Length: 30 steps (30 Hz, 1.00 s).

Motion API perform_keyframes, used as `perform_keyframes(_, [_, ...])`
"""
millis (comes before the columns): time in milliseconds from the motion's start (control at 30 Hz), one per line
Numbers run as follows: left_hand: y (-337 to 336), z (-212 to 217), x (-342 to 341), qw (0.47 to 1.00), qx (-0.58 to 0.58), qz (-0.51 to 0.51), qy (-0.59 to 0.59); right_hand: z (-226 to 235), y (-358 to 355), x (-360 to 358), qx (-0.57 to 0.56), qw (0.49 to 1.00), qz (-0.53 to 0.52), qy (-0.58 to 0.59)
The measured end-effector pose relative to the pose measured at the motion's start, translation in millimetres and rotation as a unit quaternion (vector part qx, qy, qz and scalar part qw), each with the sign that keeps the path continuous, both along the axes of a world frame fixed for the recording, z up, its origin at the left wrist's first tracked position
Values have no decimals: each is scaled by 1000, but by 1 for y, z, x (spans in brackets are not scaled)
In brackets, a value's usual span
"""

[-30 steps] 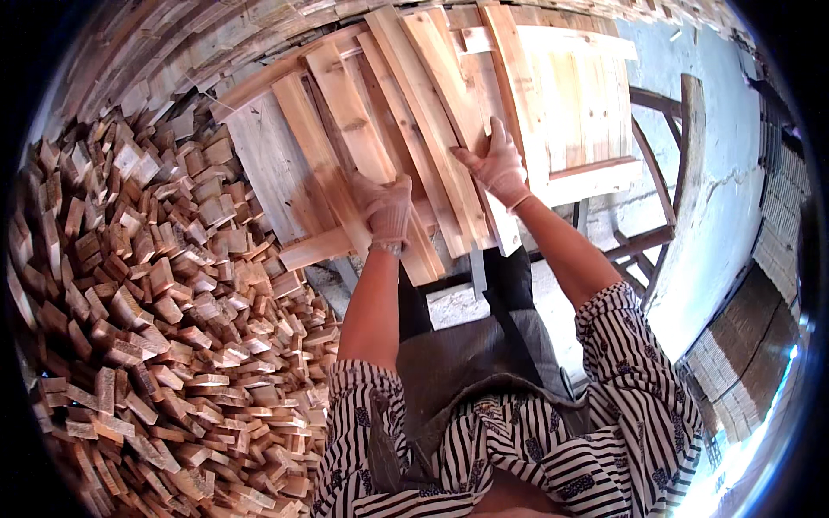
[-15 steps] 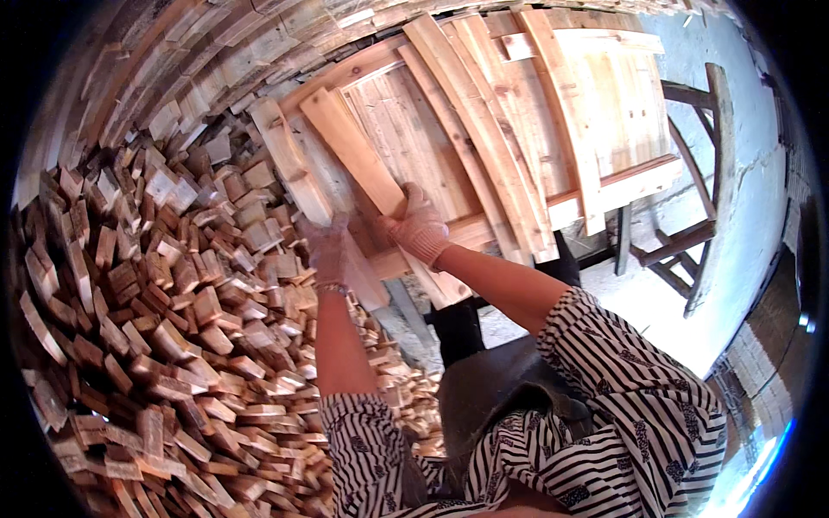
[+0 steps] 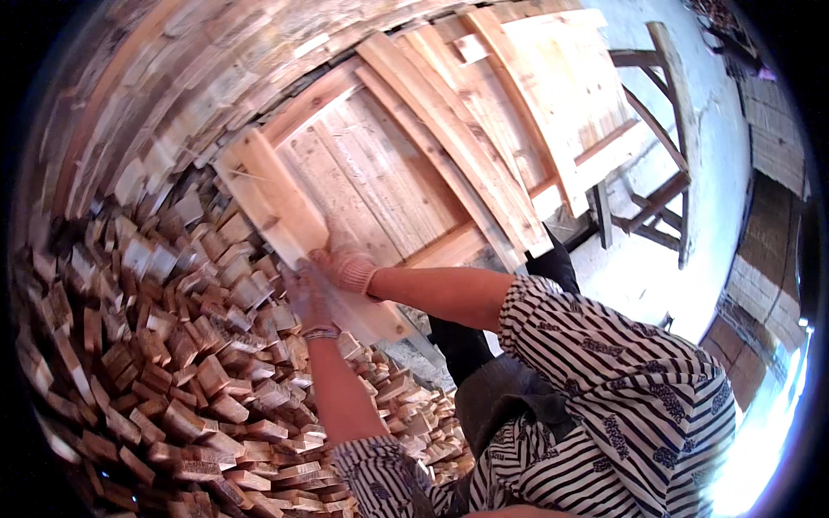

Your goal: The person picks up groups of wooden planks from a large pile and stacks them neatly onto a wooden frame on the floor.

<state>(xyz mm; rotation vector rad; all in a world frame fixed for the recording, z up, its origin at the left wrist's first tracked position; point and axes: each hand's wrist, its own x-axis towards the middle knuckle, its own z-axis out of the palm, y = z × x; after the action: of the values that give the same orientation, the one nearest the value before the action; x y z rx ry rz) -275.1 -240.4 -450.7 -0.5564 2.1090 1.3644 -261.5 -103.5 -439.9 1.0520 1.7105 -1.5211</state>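
Note:
A wooden plank lies along the left end of a frame-like wooden panel. My right hand, in a pale knitted glove, is closed on this plank near its middle. Just beside it my left hand, gloved too and a little blurred, grips the plank's outer left edge. Its fingertips are partly hidden. Past the hands the plank's near end sticks out toward me. Another long plank lies crosswise over the panel, and a further crosswise plank lies to its right.
Short wood offcuts are heaped on the left, right up to the panel. Long boards are stacked along the far side. A dark wooden trestle stands to the right by a pale wall. Brown stacked sheets are at far right.
My right hand has moved left along with the plank it held, which now lies at the panel's left end beside my left hand. The view has shifted, and the panel appears farther left.

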Motion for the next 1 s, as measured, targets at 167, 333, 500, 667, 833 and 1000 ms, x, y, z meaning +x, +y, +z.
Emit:
perform_keyframes(167, [9, 19, -13, 998, 10, -65, -4, 39, 64, 13, 124, 974, 144, 119])
perform_keyframes(333, [14, -1, -2, 975, -144, -157, 62, 43, 232, 43, 498, 862, 94, 1])
perform_keyframes(500, [-9, -25, -4, 862, -267, -408, 141, 32, 218, 63, 477, 871, 120, -21])
perform_keyframes(667, [-7, -30, -2, 972, -173, -161, 6, 41, 256, 72, 412, 902, 128, -15])
perform_keyframes(833, [7, -25, -8, 965, -203, -165, 27, 58, 297, 69, 348, 924, 139, -79])
perform_keyframes(1000, [1, -22, -6, 983, -139, -115, -30, 67, 254, 105, 319, 932, 135, 105])
